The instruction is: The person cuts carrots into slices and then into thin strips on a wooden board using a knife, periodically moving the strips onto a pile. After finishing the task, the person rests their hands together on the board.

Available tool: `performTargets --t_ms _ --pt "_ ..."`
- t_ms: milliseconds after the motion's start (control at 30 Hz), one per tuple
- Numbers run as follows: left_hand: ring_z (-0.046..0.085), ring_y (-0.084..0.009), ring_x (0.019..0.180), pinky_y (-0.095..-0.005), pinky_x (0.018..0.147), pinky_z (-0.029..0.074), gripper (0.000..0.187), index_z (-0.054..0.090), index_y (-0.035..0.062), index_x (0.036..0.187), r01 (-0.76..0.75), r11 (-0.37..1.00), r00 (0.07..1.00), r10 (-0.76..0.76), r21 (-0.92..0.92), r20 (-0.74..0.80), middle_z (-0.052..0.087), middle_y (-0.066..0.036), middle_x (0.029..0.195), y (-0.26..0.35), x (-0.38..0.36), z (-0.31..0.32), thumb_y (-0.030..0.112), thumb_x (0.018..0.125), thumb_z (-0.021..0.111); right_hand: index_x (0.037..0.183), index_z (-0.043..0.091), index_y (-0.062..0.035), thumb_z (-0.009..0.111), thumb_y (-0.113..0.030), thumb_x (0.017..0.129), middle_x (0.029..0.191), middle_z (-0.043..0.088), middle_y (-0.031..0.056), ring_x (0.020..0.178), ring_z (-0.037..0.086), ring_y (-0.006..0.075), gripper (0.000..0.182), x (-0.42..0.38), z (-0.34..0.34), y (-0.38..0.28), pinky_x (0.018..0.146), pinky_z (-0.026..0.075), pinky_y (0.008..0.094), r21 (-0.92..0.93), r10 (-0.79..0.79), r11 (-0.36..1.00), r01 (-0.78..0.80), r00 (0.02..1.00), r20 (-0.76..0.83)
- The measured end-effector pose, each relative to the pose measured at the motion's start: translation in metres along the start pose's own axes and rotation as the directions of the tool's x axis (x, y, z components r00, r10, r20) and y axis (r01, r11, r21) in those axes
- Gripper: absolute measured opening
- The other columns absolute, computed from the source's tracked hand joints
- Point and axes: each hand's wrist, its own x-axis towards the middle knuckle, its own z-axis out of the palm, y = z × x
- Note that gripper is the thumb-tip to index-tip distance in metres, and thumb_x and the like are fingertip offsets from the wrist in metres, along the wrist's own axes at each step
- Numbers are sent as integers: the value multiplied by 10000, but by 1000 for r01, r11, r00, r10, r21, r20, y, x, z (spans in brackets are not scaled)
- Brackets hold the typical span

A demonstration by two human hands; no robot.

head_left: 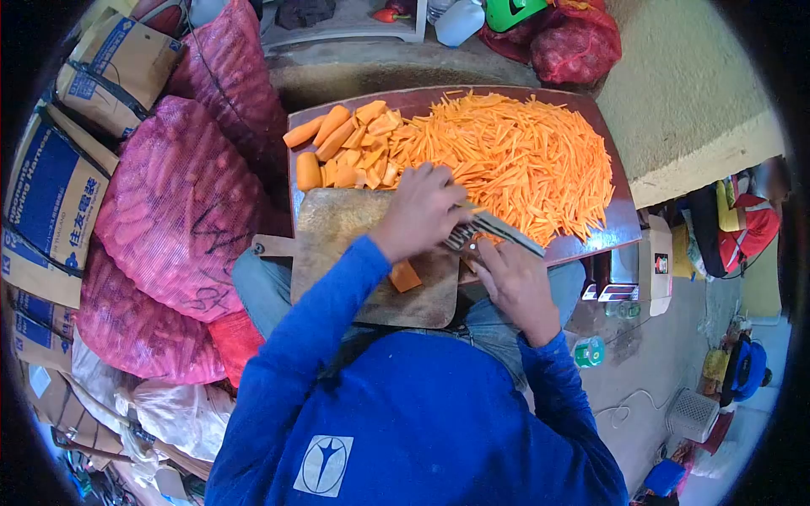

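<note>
My right hand [516,282] grips a slotted metal cutting tool [506,231] with a flat grey blade, held tilted over the right edge of a wooden cutting board [337,274]. My left hand [426,211] is closed, its bent fingers on the left end of that tool; what lies beneath them is hidden. On the board below my left wrist lies a flat orange carrot piece [405,276]. Beyond my hands, a big heap of carrot sticks [523,160] covers much of the dark red tabletop [623,198]. Carrot chunks [363,152] and whole peeled carrots [335,139] sit at its left.
Pink mesh sacks of carrots [181,202] and strapped cardboard boxes [55,202] crowd the left side. A concrete wall [692,93] rises at the right. On the floor are an open carton [656,266] and a green-labelled container [589,352]. The board rests across my lap.
</note>
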Motion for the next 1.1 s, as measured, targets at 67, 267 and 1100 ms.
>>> performTargets --t_ms 67,267,1100 --pt "616 -344 1008 -473 861 486 237 780 86 993 -36 995 999 39 97 -29 649 -105 1012 -23 33 14 273 863 845 1295 652 -82 778 -225 956 917 608 95 865 679 304 388 2 -8 1 707 535 473 -52 36 998 -38 999 -36" --pt "631 -333 1035 -485 876 481 302 801 89 963 4 997 990 7 78 -143 664 -109 1034 -45 62 24 345 821 875 1266 643 -94 774 -218 955 915 609 95 860 678 303 359 -8 -10 8 709 534 465 -64 89 994 -92 994 -57" --pt "619 -382 1062 -477 894 506 518 718 32 1246 258 958 962 -241 -127 130 645 -167 1175 35 -144 -41 201 800 921 1464 581 6 638 -170 1089 1255 724 303 1202 710 480 418 -26 -4 -43 981 571 464 684 302 603 -411 911 282"
